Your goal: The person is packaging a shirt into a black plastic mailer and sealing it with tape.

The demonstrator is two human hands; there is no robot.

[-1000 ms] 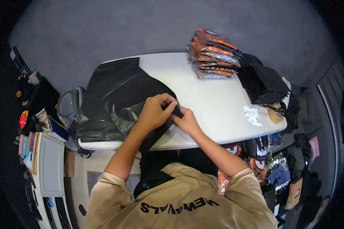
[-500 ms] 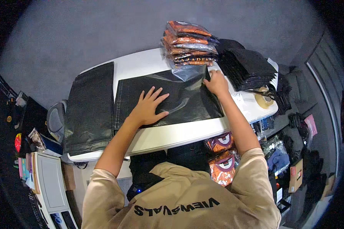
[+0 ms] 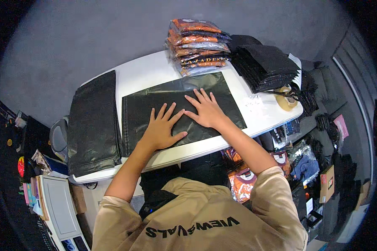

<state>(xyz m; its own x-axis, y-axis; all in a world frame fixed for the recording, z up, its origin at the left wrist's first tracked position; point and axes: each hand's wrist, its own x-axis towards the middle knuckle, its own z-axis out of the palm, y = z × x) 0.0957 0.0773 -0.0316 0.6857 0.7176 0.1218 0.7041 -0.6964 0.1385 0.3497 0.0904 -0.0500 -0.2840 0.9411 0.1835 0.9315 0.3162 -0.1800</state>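
Observation:
A black plastic mailing bag (image 3: 222, 94) lies flat across the middle of the white table (image 3: 142, 75). My left hand (image 3: 161, 129) rests palm down on it with the fingers spread. Beside it, my right hand (image 3: 207, 111) also presses flat on the bag, fingers apart, its thumb close to the left hand's fingertips. Neither hand holds anything. To the left lies a pile of black plastic bags (image 3: 92, 125), its lower end at the table's front edge. Just beyond the bag stands a stack of clear-wrapped orange and dark garments (image 3: 199, 46).
At the table's right are a stack of black packages (image 3: 268, 67) and a roll of tape (image 3: 287, 102). More wrapped orange garments (image 3: 243, 180) sit below the front edge. A white cabinet (image 3: 60, 205) stands at lower left, a cardboard box (image 3: 327, 184) at lower right.
My right hand has let go of the bag's far right corner and moved left onto its middle. The bag's right part now lies flatter. My left hand stays spread on the bag.

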